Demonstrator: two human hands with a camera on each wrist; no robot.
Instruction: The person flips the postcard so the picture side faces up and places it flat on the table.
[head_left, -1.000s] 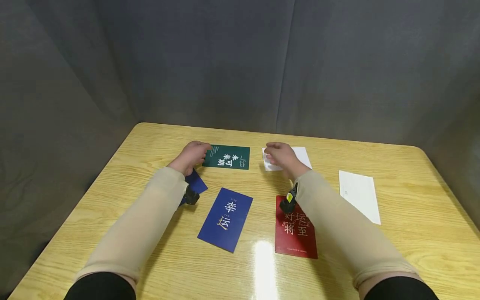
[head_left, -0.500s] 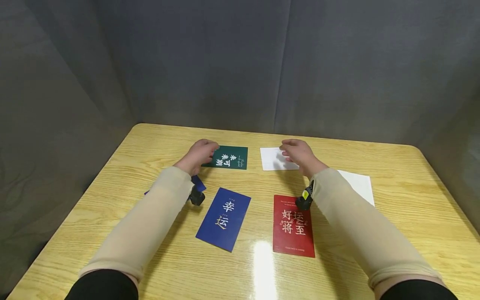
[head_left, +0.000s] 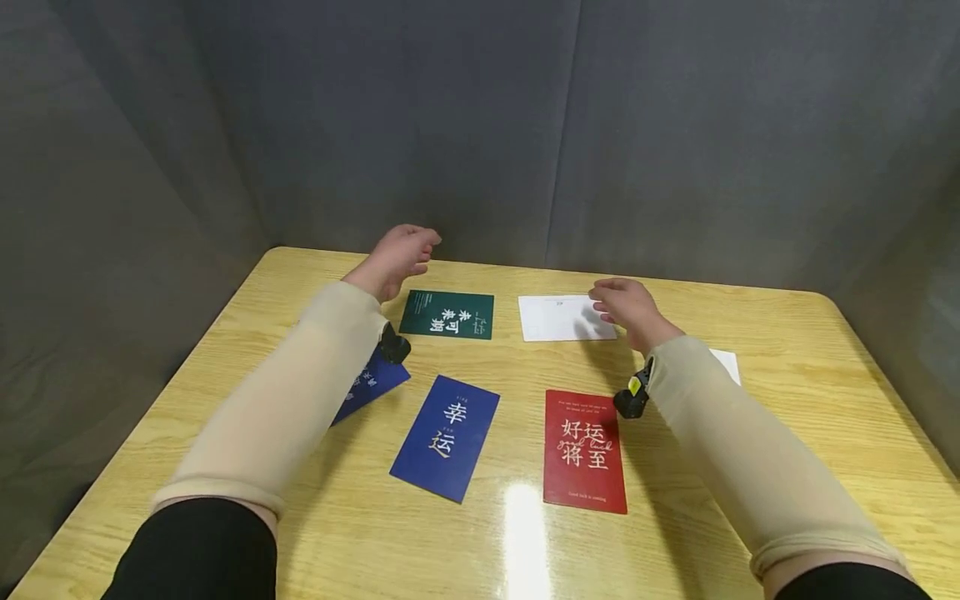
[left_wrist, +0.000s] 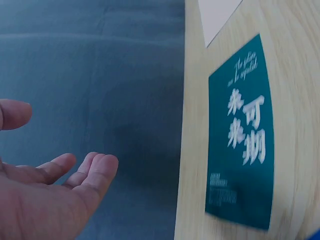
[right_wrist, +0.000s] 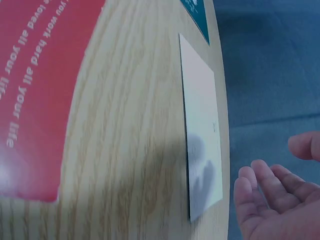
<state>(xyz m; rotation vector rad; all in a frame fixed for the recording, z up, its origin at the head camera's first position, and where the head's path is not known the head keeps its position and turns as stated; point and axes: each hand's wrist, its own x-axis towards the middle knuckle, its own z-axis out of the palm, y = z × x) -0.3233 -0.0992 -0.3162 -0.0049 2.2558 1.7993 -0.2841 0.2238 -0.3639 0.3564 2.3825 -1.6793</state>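
My left hand (head_left: pixel 399 257) hovers above the far left of the table, its fingers relaxed and holding nothing. Just in front of it lies a green card (head_left: pixel 447 315) with white characters, seen whole in the left wrist view. My right hand (head_left: pixel 628 307) is raised over the right end of a white card (head_left: pixel 558 318), fingers loosely spread with nothing between them; its shadow falls on that card. In the right wrist view the palm (right_wrist: pixel 285 215) and parted thumb show beside the card.
A blue card (head_left: pixel 445 439) and a red card (head_left: pixel 585 452) lie nearer on the wooden table (head_left: pixel 360 525). Another blue card (head_left: pixel 375 382) is partly under the left forearm in view, a second white card (head_left: pixel 726 365) mostly behind the right sleeve. A grey curtain (head_left: pixel 420 108) hangs behind.
My left hand has risen up and away from the green card, uncovering it. My right hand has shifted right across the white card, showing more of it. The cards stay in place.
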